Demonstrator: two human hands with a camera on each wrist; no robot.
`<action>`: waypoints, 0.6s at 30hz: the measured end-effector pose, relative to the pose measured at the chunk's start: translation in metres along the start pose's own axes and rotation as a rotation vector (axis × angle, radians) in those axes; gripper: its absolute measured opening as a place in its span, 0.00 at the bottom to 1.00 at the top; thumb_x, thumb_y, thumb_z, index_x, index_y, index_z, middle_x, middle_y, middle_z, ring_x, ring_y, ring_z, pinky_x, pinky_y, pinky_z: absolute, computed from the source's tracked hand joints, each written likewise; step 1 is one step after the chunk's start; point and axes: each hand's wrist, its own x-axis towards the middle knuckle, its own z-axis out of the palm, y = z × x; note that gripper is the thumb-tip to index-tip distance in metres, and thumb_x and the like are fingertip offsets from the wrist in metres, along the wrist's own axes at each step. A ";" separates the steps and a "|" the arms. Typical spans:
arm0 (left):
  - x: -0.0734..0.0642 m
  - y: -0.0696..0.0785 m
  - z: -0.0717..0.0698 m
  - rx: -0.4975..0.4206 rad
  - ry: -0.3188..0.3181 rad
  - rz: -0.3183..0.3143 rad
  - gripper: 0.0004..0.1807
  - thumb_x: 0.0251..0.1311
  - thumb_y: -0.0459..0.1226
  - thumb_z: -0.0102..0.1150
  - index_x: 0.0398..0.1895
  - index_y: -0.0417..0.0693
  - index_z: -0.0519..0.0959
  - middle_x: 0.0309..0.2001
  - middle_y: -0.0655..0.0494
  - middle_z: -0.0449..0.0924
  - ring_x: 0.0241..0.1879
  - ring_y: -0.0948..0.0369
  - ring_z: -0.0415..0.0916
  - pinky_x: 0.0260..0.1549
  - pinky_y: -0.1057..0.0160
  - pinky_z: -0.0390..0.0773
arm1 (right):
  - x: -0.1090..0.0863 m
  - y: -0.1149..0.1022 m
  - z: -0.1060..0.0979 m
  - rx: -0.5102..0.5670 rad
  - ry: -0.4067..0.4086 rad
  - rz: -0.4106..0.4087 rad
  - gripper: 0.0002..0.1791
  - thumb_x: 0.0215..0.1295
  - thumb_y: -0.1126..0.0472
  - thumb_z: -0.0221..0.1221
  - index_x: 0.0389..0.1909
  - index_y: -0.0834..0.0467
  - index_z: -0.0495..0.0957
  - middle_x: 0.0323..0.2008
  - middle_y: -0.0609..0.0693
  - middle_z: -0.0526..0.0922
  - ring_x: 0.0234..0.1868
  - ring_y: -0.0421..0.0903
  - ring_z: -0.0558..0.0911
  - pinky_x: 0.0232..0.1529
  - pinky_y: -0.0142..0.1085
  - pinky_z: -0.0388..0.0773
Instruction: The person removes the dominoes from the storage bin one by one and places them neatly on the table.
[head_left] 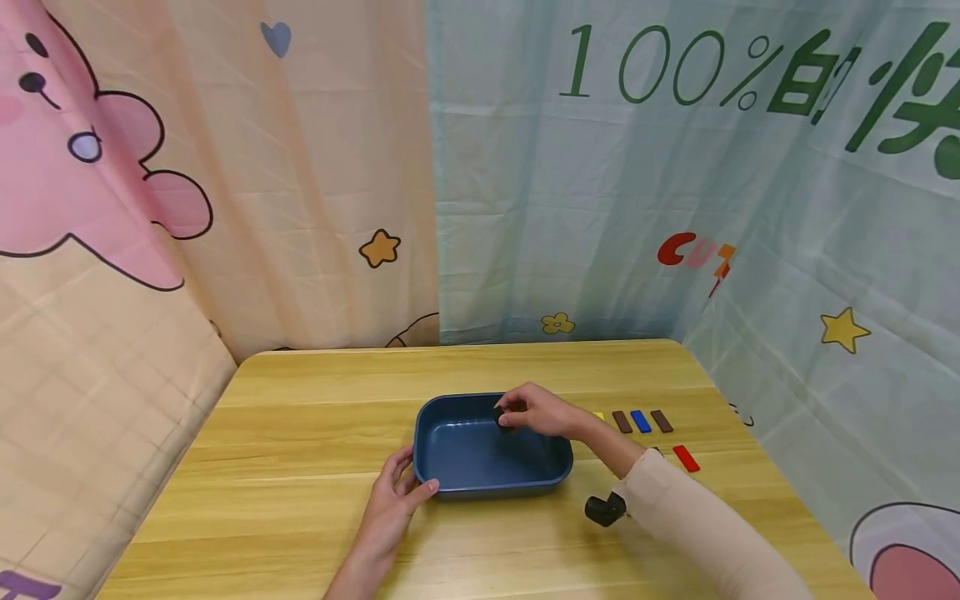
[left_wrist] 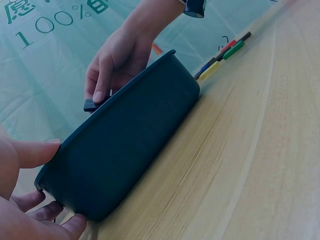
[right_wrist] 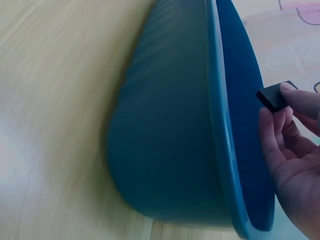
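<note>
A dark blue plastic basin stands on the wooden table in front of me. My left hand grips its left end, thumb over the rim and fingers against the outer wall, as the left wrist view also shows. Over the far side of the basin, my right hand pinches a small flat black block between thumb and fingertips. In the head view the block is mostly covered by the fingers. The visible basin floor holds nothing.
Right of the basin lie several flat blocks: a yellow one, brown ones, a blue one and a red one. My right forearm partly covers this area. A black device sits at the right wrist. Printed curtains hang behind the table.
</note>
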 end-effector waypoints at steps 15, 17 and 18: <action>0.004 0.002 0.003 0.005 0.019 0.002 0.42 0.64 0.26 0.66 0.77 0.34 0.56 0.77 0.33 0.54 0.73 0.38 0.61 0.55 0.66 0.76 | -0.023 0.006 -0.020 0.086 0.081 0.026 0.13 0.73 0.66 0.63 0.52 0.71 0.80 0.36 0.51 0.84 0.38 0.52 0.85 0.47 0.49 0.86; 0.004 0.002 0.004 0.006 0.022 0.000 0.42 0.64 0.26 0.66 0.77 0.34 0.56 0.77 0.33 0.54 0.72 0.38 0.61 0.55 0.66 0.76 | -0.026 0.008 -0.022 0.106 0.087 0.038 0.12 0.73 0.65 0.63 0.51 0.71 0.81 0.35 0.52 0.83 0.38 0.52 0.84 0.48 0.52 0.85; 0.004 0.002 0.004 0.006 0.022 -0.002 0.42 0.64 0.26 0.66 0.77 0.34 0.56 0.77 0.33 0.54 0.73 0.38 0.61 0.55 0.66 0.76 | -0.028 0.010 -0.023 0.114 0.092 0.043 0.12 0.73 0.66 0.63 0.50 0.70 0.81 0.35 0.52 0.83 0.38 0.52 0.84 0.48 0.53 0.85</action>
